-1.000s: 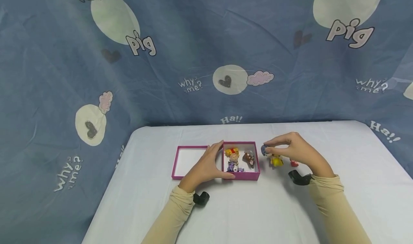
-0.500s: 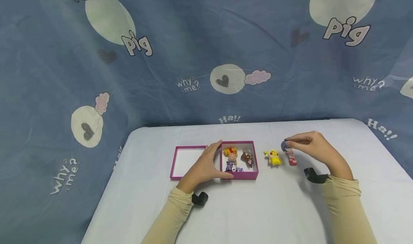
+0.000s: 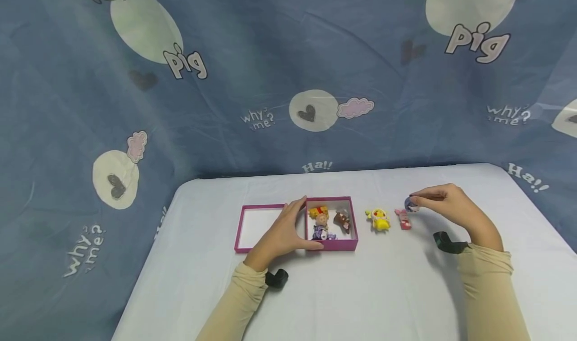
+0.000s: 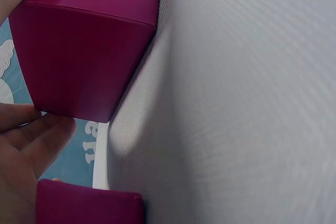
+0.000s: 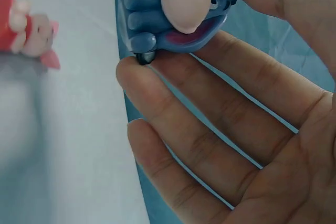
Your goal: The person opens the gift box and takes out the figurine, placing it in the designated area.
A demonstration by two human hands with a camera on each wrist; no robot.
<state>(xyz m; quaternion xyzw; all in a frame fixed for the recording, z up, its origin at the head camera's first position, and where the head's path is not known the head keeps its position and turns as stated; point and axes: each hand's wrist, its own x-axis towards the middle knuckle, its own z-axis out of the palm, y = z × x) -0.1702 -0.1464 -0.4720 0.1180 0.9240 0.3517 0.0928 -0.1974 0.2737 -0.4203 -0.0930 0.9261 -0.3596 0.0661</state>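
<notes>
My left hand (image 3: 280, 234) grips the magenta-edged box (image 3: 333, 246), its thumb along the front wall and its fingers at the back. In the left wrist view the box's side (image 4: 79, 61) stands between thumb and fingertips. Inside the box lie several small figurines, among them an orange-yellow bear (image 3: 318, 211) and a brown one (image 3: 342, 222). To the right, my right hand (image 3: 455, 206) pinches a blue donkey figurine (image 5: 176, 11) by its ends, just above the table. Near it on the cloth lies a pink and red piglet figurine (image 3: 403, 220).
A yellow figurine (image 3: 379, 220) lies on the white table (image 3: 360, 296) between the box and the piglet. Left of the box sits a shallow magenta-rimmed lid (image 3: 252, 207), partly behind my left hand. A blue printed curtain (image 3: 252, 40) hangs behind the table.
My right hand has carried the blue donkey figurine rightward, from beside the box past the yellow figurine to just beyond the piglet. My left hand keeps its grip on the box.
</notes>
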